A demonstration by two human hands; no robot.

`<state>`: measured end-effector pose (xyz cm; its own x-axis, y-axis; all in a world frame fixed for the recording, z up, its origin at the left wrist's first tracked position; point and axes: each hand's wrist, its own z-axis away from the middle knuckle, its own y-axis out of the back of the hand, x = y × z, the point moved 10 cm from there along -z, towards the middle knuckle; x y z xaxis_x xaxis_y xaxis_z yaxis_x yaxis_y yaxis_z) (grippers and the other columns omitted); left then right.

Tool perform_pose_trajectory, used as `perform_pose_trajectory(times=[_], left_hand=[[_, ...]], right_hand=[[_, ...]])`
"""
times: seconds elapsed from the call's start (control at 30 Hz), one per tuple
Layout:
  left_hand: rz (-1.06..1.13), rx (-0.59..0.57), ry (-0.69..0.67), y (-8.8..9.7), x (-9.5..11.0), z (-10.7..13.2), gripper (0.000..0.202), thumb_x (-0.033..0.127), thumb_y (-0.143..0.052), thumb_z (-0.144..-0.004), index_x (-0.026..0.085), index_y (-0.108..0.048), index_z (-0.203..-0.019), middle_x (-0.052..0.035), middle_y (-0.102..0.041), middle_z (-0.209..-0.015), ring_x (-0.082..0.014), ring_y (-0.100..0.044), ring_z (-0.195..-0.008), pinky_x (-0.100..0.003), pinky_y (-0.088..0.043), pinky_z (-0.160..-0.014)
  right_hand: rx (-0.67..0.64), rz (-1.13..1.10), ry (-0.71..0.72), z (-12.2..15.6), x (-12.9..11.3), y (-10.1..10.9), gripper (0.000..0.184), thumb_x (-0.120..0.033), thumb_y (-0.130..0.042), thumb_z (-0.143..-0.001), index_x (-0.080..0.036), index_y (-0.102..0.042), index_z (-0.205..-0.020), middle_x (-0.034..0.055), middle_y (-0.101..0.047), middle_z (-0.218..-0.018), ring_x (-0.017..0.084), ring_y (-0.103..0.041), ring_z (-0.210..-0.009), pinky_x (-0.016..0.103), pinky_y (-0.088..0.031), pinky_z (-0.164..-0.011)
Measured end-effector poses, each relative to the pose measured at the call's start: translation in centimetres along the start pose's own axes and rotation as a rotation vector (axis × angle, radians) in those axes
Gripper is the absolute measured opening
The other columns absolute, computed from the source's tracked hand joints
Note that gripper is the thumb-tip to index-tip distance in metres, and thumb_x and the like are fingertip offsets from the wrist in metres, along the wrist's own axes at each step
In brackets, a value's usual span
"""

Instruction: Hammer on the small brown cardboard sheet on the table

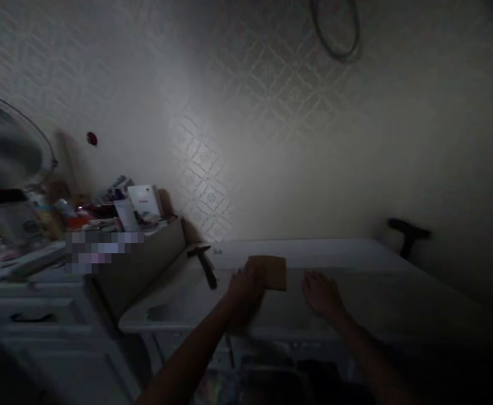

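Observation:
The room is dim. A flat brown piece (272,271), perhaps cardboard or wood, lies on a white table (356,264). My left hand (246,288) rests at its left edge, touching or gripping it; the fingers are hard to make out. My right hand (320,292) lies on the table just right of the piece, fingers stretched out and apart, holding nothing. A hammer (204,263) with a dark head lies on the table to the left of my left hand.
A cardboard box (145,264) stands left of the table, with bottles, a white carton (144,201) and clutter behind it. A fan (10,146) is at far left. White drawers (39,315) sit below. A dark handle-like object (407,233) is beyond the table's right end.

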<state>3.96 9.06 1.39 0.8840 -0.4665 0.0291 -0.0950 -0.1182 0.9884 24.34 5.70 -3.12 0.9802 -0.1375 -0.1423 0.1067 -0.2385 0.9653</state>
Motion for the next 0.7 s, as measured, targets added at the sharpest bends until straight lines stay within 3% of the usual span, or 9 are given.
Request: perform_pose_trajectory(times=[0.1, 0.33, 0.4, 0.5, 0.57, 0.63, 0.7], left_hand=[[0.072, -0.019, 0.008, -0.4, -1.0, 0.1, 0.050, 0.040, -0.046, -0.097, 0.018, -0.044, -0.141, -0.0125, -0.047, -0.146, -0.0253, -0.049, -0.131, -0.034, -0.041, -0.107], [0.139, -0.015, -0.151, -0.5, 3.3, 0.0, 0.037, 0.038, -0.047, -0.095, 0.022, -0.060, -0.125, -0.0081, -0.058, -0.136, -0.0237, -0.058, -0.119, -0.035, -0.042, -0.105], [0.117, 0.031, -0.105, 0.2, 2.8, -0.5, 0.038, 0.036, -0.045, -0.096, 0.022, -0.059, -0.129, -0.0080, -0.056, -0.139, -0.0237, -0.054, -0.124, -0.037, -0.039, -0.108], [-0.012, 0.126, 0.183, 2.0, -1.9, -0.8, 0.040, 0.031, -0.045, -0.096, 0.019, -0.055, -0.132, -0.0114, -0.051, -0.144, -0.0265, -0.048, -0.131, -0.045, -0.031, -0.113], [-0.091, 0.149, 0.370, 3.0, -5.7, -0.1, 0.045, 0.027, -0.048, -0.093, 0.014, -0.051, -0.136, -0.0158, -0.045, -0.149, -0.0295, -0.043, -0.135, -0.046, -0.035, -0.109], [-0.127, 0.116, 0.537, 3.5, -9.3, 1.1, 0.051, 0.024, -0.050, -0.089, 0.011, -0.047, -0.139, -0.0210, -0.041, -0.149, -0.0325, -0.045, -0.132, -0.044, -0.044, -0.100], [-0.128, 0.057, 0.643, 3.5, -12.3, 2.5, 0.051, 0.017, -0.050, -0.086, 0.009, -0.046, -0.137, -0.0229, -0.050, -0.139, -0.0319, -0.052, -0.125, -0.041, -0.047, -0.093]], right_hand=[[-0.006, -0.007, -0.004, 0.0, -0.1, -0.1, 0.054, -0.034, -0.022, -0.101, -0.013, -0.048, -0.143, 0.0137, -0.044, -0.151, 0.033, -0.037, -0.139, 0.055, -0.025, -0.112], [-0.010, -0.043, -0.016, 0.1, -0.1, 0.1, 0.054, -0.039, -0.026, -0.101, -0.014, -0.047, -0.144, 0.0150, -0.044, -0.151, 0.033, -0.037, -0.139, 0.054, -0.023, -0.113], [-0.013, -0.066, -0.019, 0.1, -0.1, 0.2, 0.054, -0.040, -0.027, -0.101, -0.014, -0.047, -0.144, 0.0148, -0.045, -0.150, 0.033, -0.037, -0.139, 0.054, -0.024, -0.113], [-0.012, -0.085, -0.022, 0.1, -0.2, 0.3, 0.053, -0.039, -0.028, -0.100, -0.014, -0.049, -0.142, 0.0150, -0.046, -0.150, 0.033, -0.036, -0.140, 0.053, -0.022, -0.113], [-0.004, -0.083, -0.022, 0.1, -0.2, 0.4, 0.052, -0.038, -0.028, -0.101, -0.013, -0.051, -0.140, 0.0160, -0.046, -0.149, 0.033, -0.037, -0.139, 0.053, -0.022, -0.113], [0.004, -0.085, -0.016, 0.2, -0.3, 0.5, 0.052, -0.038, -0.028, -0.101, -0.014, -0.052, -0.139, 0.0165, -0.046, -0.149, 0.033, -0.037, -0.139, 0.053, -0.023, -0.113], [0.007, -0.088, -0.017, 0.2, -0.3, 0.5, 0.052, -0.037, -0.028, -0.101, -0.013, -0.053, -0.139, 0.0166, -0.046, -0.149, 0.034, -0.037, -0.139, 0.054, -0.023, -0.112]])
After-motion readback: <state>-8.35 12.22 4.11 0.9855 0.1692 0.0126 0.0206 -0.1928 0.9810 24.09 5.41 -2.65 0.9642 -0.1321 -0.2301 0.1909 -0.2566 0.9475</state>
